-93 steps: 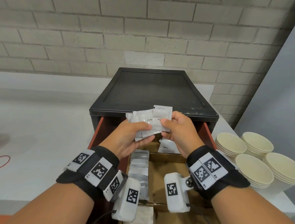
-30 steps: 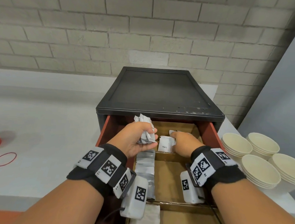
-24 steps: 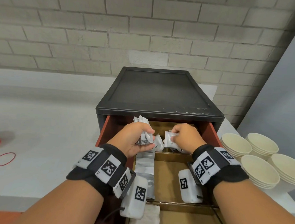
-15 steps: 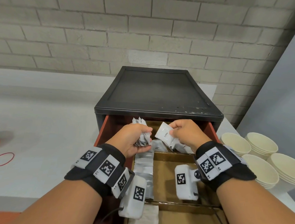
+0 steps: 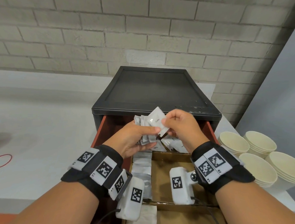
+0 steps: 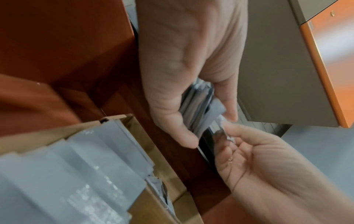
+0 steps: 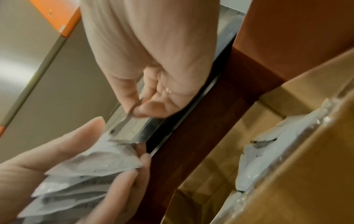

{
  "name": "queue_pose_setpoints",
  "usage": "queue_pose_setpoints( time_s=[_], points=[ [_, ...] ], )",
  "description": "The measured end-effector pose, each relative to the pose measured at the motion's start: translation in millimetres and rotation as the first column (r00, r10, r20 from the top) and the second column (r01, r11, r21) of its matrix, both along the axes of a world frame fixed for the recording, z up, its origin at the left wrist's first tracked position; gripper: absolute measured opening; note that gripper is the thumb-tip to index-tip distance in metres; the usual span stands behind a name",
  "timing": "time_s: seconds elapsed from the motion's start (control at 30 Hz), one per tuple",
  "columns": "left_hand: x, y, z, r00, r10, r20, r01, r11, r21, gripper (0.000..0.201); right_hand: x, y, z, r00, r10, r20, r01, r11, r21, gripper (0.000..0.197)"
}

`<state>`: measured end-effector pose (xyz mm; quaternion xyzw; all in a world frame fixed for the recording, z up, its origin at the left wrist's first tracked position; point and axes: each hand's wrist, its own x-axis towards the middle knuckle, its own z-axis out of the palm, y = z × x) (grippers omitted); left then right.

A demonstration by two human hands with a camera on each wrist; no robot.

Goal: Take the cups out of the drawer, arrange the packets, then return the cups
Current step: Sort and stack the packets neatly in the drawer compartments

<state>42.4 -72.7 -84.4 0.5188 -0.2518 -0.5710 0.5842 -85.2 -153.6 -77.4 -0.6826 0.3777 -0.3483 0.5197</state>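
Above the open drawer (image 5: 101, 126) my left hand (image 5: 133, 138) grips a fanned stack of white packets (image 5: 143, 127), thumb across their front. My right hand (image 5: 180, 125) pinches one more white packet (image 5: 155, 119) by its edge and holds it against that stack. In the left wrist view the left hand (image 6: 191, 75) clamps the stack of packets (image 6: 199, 115) edge-on, with the right hand (image 6: 258, 159) just below. In the right wrist view the right hand (image 7: 153, 94) pinches the single packet (image 7: 124, 122) above the stack of packets (image 7: 91, 166). Stacked cream cups (image 5: 253, 157) stand on the counter right of the drawer.
Loose white packets (image 5: 174, 144) lie in the drawer's rear compartment and silver packets (image 5: 141, 172) fill a left one, between cardboard dividers (image 5: 172, 154). The black cabinet top (image 5: 154, 90) overhangs the drawer's back. A red rubber band (image 5: 0, 161) lies on the white counter at left.
My right hand reached into the rear compartment, picked up one white packet, then lifted it up and left to the stack. My left hand kept its grip on the stack throughout.
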Motion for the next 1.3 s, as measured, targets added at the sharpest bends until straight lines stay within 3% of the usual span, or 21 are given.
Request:
queue_pose_setpoints(
  time_s=[0.1,0.2,0.3,0.53,0.6,0.7,0.77,0.83,0.9,0.97,1.03,1.1,1.13,1.3],
  points=[
    [0.4,-0.5,-0.2,1.0,0.01,-0.013,-0.01,1.0,-0.02,0.037,-4.0,-2.4,-0.1,0.987,-0.152,0.048,0.16,0.948,-0.274,0.019],
    [-1.0,-1.3,-0.2,0.999,0.003,-0.039,-0.005,0.999,-0.052,0.043,-1.7,6.1,-0.7,1.0,-0.029,-0.001,0.026,0.92,-0.391,0.024],
    [-0.7,-1.6,0.4,0.994,0.039,-0.098,-0.047,0.996,-0.075,0.049,3.4,11.4,-1.6,0.987,0.143,-0.07,-0.159,0.925,-0.344,0.019],
    [-1.0,-1.6,2.8,0.979,0.061,-0.192,-0.07,0.997,-0.041,0.066,1.3,10.4,1.8,0.976,0.216,0.014,-0.211,0.962,-0.174,0.019],
    [-1.1,-1.0,2.9,0.984,0.049,-0.168,-0.056,0.998,-0.038,0.06,0.8,10.3,1.9,0.966,0.257,0.031,-0.251,0.959,-0.135,0.02],
    [-0.5,1.0,2.9,0.991,0.04,-0.127,-0.044,0.999,-0.028,0.032,-0.9,12.1,3.8,0.94,0.337,0.053,-0.335,0.941,-0.04,0.022],
    [-0.2,1.3,3.5,0.989,0.063,-0.135,-0.064,0.998,-0.007,0.018,-1.3,10.3,5.3,0.95,0.305,0.069,-0.307,0.952,0.009,0.026],
    [-0.1,0.5,4.2,0.979,0.13,-0.159,-0.13,0.991,0.006,0.029,1.3,3.8,3.9,0.979,0.198,0.039,-0.2,0.978,0.065,0.026],
    [0.4,0.5,4.7,0.966,0.182,-0.181,-0.185,0.983,0.001,0.039,7.5,-5.6,-3.7,0.978,0.105,-0.178,-0.1,0.994,0.038,0.024],
    [0.1,1.4,5.7,0.962,0.196,-0.189,-0.201,0.98,-0.008,0.044,13.8,-14.4,-12.7,0.848,0.085,-0.524,-0.148,0.986,-0.08,0.017],
    [0.4,1.5,6.0,0.962,0.194,-0.193,-0.2,0.98,-0.01,0.046,20.8,-14.5,-16.2,0.623,0.12,-0.773,-0.313,0.944,-0.105,0.024],
    [0.7,1.4,6.6,0.962,0.183,-0.201,-0.19,0.982,-0.014,0.044,27.8,-11.2,-17.0,0.415,0.124,-0.901,-0.449,0.889,-0.085,0.041],
    [0.8,1.7,7.2,0.962,0.177,-0.208,-0.185,0.983,-0.018,0.042,31.3,-8.8,-17.1,0.348,0.107,-0.931,-0.496,0.864,-0.087,0.043],
    [2.1,2.6,8.5,0.959,0.161,-0.232,-0.172,0.985,-0.026,0.043,43.5,-6.3,-24.3,0.223,0.041,-0.974,-0.544,0.834,-0.09,0.043]
  ],
)
